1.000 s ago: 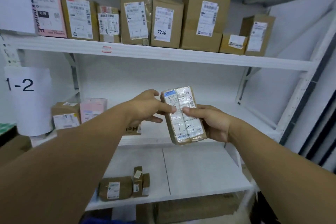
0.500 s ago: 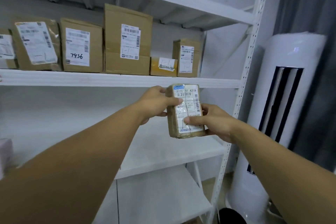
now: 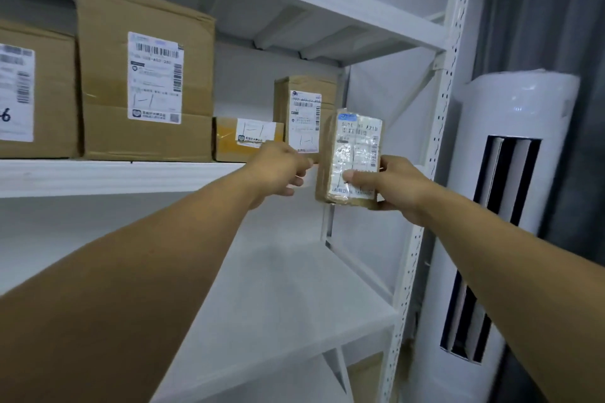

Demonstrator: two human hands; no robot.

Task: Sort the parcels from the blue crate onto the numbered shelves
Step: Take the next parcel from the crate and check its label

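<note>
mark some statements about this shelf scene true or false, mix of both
1. The right hand holds the small parcel. True.
2. The small parcel lies on the upper shelf. False: it is held in the air in front of the shelf's right end.
3. The large box has a white label on its front. True.
4. The flat box sits on top of the large box. False: it stands on the shelf, between the large box and the narrow box.
5. A tall white unit stands to the left of the rack. False: it is to the right of the rack post.
</note>
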